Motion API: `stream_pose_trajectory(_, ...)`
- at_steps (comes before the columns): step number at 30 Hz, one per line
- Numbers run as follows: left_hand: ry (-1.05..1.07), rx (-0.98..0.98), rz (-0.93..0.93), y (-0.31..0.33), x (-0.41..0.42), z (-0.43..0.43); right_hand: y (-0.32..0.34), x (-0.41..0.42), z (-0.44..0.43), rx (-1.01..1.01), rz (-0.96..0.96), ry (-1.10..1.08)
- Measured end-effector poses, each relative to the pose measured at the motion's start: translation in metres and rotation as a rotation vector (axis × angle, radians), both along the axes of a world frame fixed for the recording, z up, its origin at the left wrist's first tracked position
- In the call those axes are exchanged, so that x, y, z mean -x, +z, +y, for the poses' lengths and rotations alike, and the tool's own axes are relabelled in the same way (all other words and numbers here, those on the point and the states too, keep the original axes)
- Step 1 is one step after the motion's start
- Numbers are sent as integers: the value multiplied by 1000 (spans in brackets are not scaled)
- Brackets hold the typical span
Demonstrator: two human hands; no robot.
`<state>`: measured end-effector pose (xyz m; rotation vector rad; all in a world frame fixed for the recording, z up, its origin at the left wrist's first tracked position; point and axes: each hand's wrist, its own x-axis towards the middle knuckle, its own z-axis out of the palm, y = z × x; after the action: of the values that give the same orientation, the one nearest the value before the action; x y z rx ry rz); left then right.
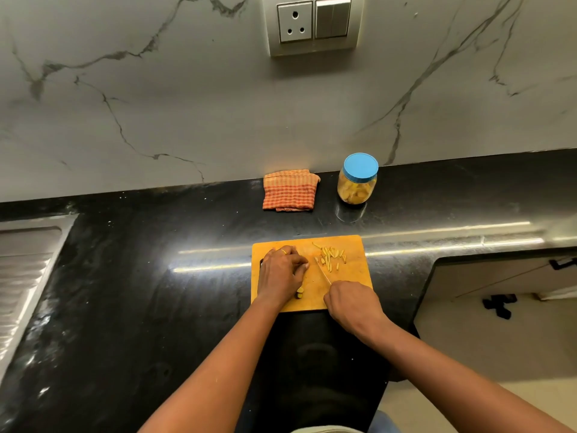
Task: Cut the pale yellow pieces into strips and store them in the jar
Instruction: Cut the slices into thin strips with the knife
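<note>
Orange cutting board lies near the front edge of the counter, and both hands work on it. On its left part the left hand has the fingers curled down, and the fingertips pinch a pale yellow piece against the board; most of the piece is hidden. More uncut pieces lie just beside the wrist. Right next to the fingertips is the thin knife, its tip pointing away, and the right hand is closed around its handle. Cut strips lie scattered beyond the blade.

I think the main danger is the small gap between blade and fingertips: the piece is little and may slip or roll, and then the edge could meet a finger. A wide stroke could also push strips off the board.

At the far left is a steel draining board. The black stone counter is polished and shows streaks of light. Near the wall lie a folded checked cloth and then the jar, its blue lid on, with yellow pieces inside, well apart from the board. Grey marble wall carries a socket.
</note>
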<state>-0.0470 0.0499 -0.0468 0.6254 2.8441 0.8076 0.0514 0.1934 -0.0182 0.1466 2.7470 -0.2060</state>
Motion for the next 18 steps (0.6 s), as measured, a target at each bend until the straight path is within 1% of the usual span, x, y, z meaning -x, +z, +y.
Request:
stream_pose_trajectory(3,-81,1,29,-2,2,-7,3,3,-1,-4,27,48)
stream_pose_trajectory(7,-101,-3,81,-5,3,-22,0,8,-7,33,7,10)
stream_pose_trajectory(11,-129,-18,113,0,5,-35,-2,5,1,-52,-1,123)
stream_pose_trajectory(15,-205,-10,86,6,5,-44,-1,4,11,-56,7,116)
stream_pose_trajectory(18,-307,67,49,11,4,-48,1,4,5,27,14,100)
